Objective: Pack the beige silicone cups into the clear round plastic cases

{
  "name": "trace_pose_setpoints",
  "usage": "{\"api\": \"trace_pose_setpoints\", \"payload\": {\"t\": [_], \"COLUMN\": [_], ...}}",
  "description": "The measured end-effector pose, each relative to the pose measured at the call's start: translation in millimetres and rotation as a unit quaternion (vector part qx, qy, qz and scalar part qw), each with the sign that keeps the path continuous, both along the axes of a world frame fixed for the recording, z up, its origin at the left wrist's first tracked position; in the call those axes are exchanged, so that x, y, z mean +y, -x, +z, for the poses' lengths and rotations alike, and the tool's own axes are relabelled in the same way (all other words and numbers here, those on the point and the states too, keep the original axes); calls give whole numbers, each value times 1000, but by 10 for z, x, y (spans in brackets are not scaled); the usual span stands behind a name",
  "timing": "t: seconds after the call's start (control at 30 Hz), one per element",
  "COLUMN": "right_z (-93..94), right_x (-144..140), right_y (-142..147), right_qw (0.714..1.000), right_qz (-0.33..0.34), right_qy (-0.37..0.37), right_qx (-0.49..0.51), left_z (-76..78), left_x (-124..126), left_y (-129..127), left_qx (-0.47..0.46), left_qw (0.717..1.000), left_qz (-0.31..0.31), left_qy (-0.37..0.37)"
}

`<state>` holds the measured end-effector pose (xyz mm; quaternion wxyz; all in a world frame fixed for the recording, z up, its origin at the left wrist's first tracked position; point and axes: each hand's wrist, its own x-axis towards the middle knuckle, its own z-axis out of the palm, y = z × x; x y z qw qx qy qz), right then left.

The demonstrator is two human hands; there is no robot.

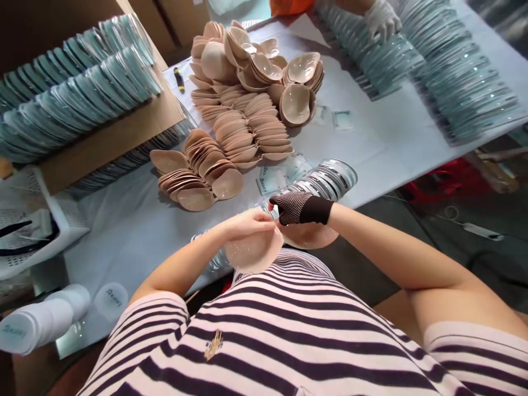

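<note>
Close in front of my striped shirt, a beige adhesive bra (253, 253) hangs with its two joined cups spread side by side. My bare left hand (251, 224) is closed on the upper inner edge of the left cup. My right hand (295, 209), in a black dotted fingerless glove, pinches near the middle where the cups meet and partly covers the right cup. Just beyond my hands lies a row of nested clear plastic cup shells (330, 179). Small printed clear sheets (272, 179) rest beside that row. The exact spot between my fingertips is hidden.
Stacked beige bra cups (247, 132) cover the table's middle. Clear shells fill a cardboard box (111, 124) at left, above a white basket (61, 214). White round printed discs (28, 324) stand lower left. A co-worker's white-gloved hand (383, 22) touches shell rows at upper right.
</note>
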<state>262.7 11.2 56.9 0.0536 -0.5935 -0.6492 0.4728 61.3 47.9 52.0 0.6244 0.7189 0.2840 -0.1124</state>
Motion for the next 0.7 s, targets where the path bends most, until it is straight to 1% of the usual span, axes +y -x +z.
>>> {"api": "trace_pose_setpoints", "payload": {"t": [0.03, 0.1, 0.2, 0.27, 0.37, 0.47, 0.57, 0.7], "right_z": [28, 69, 76, 61, 53, 58, 11, -125], "right_x": [-52, -125, -204, -260, -357, -456, -549, -643], "right_y": [-40, -111, -189, -208, -186, -129, -57, 52], "right_qw": [999, 995, 989, 988, 993, 994, 996, 998], "right_qz": [23, 79, 121, 131, 109, 86, 62, 7], "right_qy": [26, 54, 64, 57, 44, 51, 61, 64], "right_qx": [1, 20, 56, 58, 31, 34, 29, 13], "left_z": [-24, -40, -3, 25, 37, 18, -16, -64], "left_x": [-46, -122, -191, -213, -236, -267, -311, -367], "left_y": [0, -4, -24, -49, -86, -96, -80, -66], "left_qx": [-3, -6, 6, 13, -3, -16, 5, 37], "left_qw": [1000, 998, 999, 1000, 999, 999, 998, 995], "left_qz": [5, 20, 7, -15, -36, -47, -48, -48], "left_qy": [30, 53, 32, 12, 7, 4, -34, -84]}}
